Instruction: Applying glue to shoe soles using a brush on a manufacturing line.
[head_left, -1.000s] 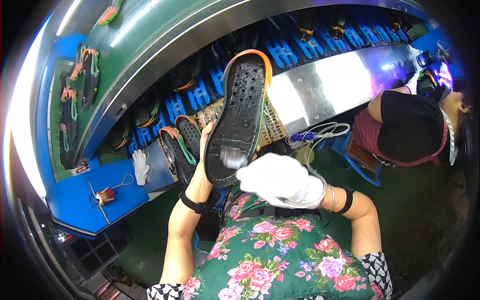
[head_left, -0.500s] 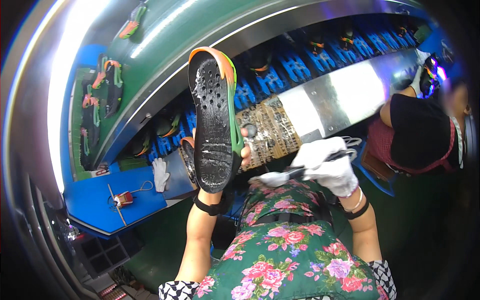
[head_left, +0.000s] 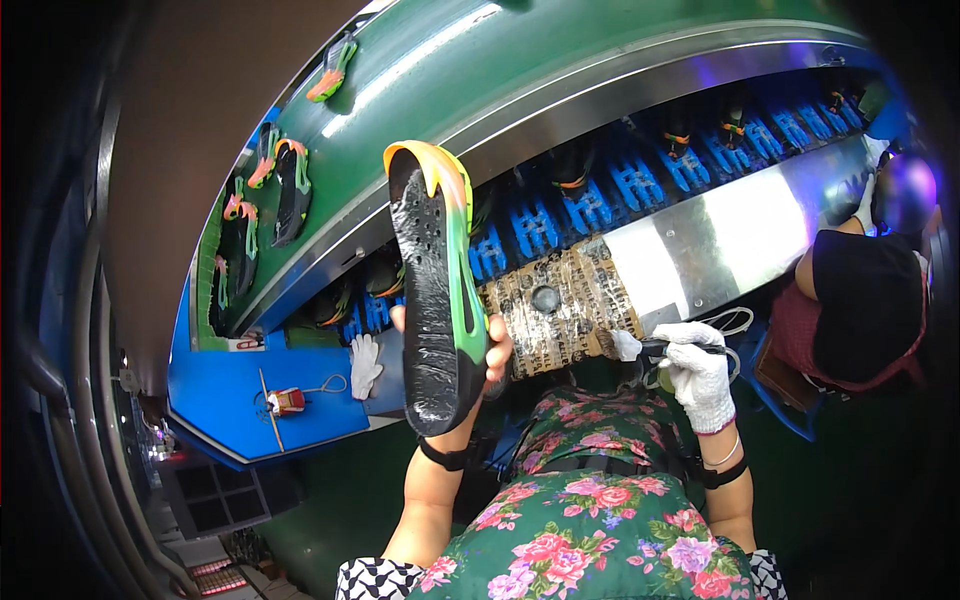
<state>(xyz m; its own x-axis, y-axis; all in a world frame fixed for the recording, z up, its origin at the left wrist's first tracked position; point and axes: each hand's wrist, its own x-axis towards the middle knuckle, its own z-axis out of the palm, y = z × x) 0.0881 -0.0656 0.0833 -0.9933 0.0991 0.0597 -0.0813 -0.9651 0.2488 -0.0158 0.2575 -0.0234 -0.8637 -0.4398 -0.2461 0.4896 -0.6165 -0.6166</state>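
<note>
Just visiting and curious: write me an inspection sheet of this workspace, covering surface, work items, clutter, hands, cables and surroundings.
Surface: tape-covered cardboard, beside a shiny metal strip.
Work items: shoe sole, glossy black with orange and green edging; brush.
Clutter: loose white glove on the blue table.
Hands: bare left hand holds the sole; gloved right hand holds the brush.
Cables: white loop near the right hand.
Surroundings: co-worker at right; blue racks.

Left hand [head_left: 497, 350] bare; gloved right hand [head_left: 698, 373] curled

Shoe sole [head_left: 430, 290] — black, orange, yellow, green
</note>
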